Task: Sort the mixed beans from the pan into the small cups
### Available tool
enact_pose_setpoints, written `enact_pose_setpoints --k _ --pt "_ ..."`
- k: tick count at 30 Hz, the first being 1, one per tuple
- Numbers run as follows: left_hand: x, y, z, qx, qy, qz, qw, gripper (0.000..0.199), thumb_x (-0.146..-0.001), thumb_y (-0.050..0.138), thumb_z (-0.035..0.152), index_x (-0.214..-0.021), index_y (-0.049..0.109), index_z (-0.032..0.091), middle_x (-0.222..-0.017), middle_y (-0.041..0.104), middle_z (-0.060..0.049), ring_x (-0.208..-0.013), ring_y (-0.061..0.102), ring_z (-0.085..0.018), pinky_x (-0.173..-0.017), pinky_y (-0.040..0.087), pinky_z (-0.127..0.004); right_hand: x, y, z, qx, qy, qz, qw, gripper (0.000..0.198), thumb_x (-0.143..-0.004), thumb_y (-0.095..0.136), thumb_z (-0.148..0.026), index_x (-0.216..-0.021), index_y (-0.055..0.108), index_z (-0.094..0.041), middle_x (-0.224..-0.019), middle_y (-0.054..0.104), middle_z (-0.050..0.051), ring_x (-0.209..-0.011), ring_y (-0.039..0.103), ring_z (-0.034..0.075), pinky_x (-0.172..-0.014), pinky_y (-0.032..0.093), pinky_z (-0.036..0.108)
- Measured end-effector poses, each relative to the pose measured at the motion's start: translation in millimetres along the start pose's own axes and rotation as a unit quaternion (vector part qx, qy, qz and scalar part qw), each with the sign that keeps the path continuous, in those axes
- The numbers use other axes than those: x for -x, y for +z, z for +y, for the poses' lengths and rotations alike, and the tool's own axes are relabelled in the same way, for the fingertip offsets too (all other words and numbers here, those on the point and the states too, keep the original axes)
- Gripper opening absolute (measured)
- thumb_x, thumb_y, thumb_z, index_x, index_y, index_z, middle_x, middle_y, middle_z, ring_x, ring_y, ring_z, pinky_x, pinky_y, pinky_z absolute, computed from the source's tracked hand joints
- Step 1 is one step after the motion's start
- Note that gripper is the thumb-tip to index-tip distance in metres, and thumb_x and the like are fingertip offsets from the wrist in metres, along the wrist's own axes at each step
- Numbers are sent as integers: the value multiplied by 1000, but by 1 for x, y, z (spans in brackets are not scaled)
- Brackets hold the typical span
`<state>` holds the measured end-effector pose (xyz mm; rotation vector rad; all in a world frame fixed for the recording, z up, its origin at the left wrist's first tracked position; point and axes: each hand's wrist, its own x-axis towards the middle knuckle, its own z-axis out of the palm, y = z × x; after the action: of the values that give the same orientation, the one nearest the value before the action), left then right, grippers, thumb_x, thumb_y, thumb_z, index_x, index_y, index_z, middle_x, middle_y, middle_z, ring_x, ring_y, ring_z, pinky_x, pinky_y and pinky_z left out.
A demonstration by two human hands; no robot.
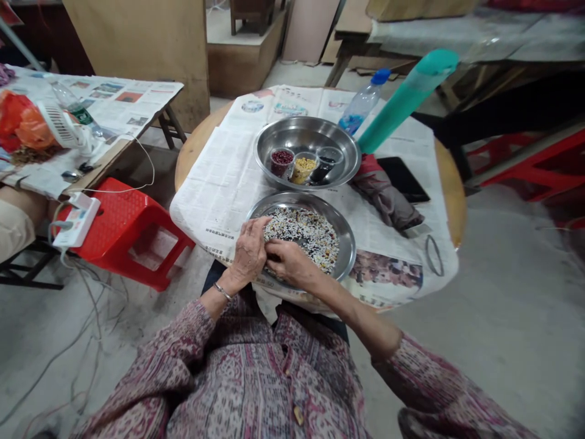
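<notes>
A shallow steel dish (350,250) holds a mix of white, black, yellow and red grains (306,235). My left hand (249,249) lies over the dish's left rim, fingers bent and close together. Right beside it, my right hand (292,262) reaches in over the near side, its fingers curled in a pinch near the left fingertips. What either hand holds is too small or hidden to make out. Behind the dish, a deeper steel basin (269,137) contains a clear cup of red beans (282,161), yellow kernels (304,169) and a cup of black beans (322,167).
Newspaper (210,189) covers the round table. Past the basin stand a blue-capped bottle (361,107) and a tall green object (409,100). At right lie a folded umbrella (388,195), a black tablet (402,178) and a dark loop (434,255). A red stool (128,228) carries a power strip (77,221).
</notes>
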<state>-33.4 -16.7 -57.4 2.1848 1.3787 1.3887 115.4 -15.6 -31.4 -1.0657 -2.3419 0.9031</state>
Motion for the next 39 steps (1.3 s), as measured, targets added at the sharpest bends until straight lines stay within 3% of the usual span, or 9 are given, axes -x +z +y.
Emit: enact_pose_setpoints --k 2,5,10,14,17,21,28,33,39 --pt "0 0 0 -4 3 -4 1000 37 -99 30 11 -131 48 16 -122 62 -12 -117 57 -22 -104 48 -43 4 0 4 61 -40 -13 997 16 -81 54 -12 -84 69 -17 -94 68 10 -90 61 20 -85 49 32" --pt "0 -2 2 -11 12 -8 1000 36 -100 30 9 -128 50 17 -119 63 -11 -114 57 -22 -102 49 -41 11 -11 18 127 -38 -17 991 23 -83 51 -9 -92 70 -18 -99 67 10 -96 60 22 -89 49 35" --pt "-2 -3 4 -25 17 -22 999 37 -97 31 6 -124 52 17 -116 65 -9 -109 58 -22 -99 50 -41 21 -44 50 211 79 83 971 28 -84 51 -11 -102 71 -20 -108 67 10 -101 60 23 -93 48 38" --pt "-3 -3 4 -37 11 -36 999 42 -92 32 3 -127 51 17 -117 64 -10 -109 58 -23 -99 49 -43 16 -44 57 235 133 133 954 32 -88 61 -35 -115 68 -19 -110 65 13 -106 57 29 -97 47 46" --pt "-2 -2 2 -32 16 -24 999 43 -94 31 5 -132 47 17 -121 62 -11 -113 57 -23 -102 48 -44 3 -30 45 193 104 120 968 42 -86 66 -43 -121 65 -18 -111 62 13 -109 56 31 -98 47 47" --pt "-1 0 2 -11 6 1 1000 40 -99 30 10 -136 44 19 -127 60 -11 -120 55 -22 -106 47 -45 -19 -11 27 101 52 102 988 40 -87 64 -30 -125 61 -19 -111 62 12 -105 57 27 -95 48 44" --pt "-3 0 4 -19 -14 21 1000 32 -105 32 22 -134 45 20 -127 58 -12 -121 53 -23 -106 45 -45 -29 6 15 77 -4 30 997 21 -77 56 -8 -93 68 -16 -104 64 12 -102 57 24 -92 48 38" --pt "-3 -1 5 -22 -3 3 1000 32 -105 32 21 -134 46 19 -126 60 -12 -119 54 -23 -107 44 -45 -12 -16 18 149 1 -42 988 20 -80 53 -7 -85 69 -18 -95 65 9 -93 58 21 -86 47 33" --pt "-4 -2 6 -25 -7 0 1000 31 -105 32 21 -132 48 20 -125 61 -10 -118 55 -22 -105 46 -43 21 -56 34 171 71 0 983 27 -80 55 -8 -95 73 -22 -100 70 6 -94 64 20 -86 47 32"
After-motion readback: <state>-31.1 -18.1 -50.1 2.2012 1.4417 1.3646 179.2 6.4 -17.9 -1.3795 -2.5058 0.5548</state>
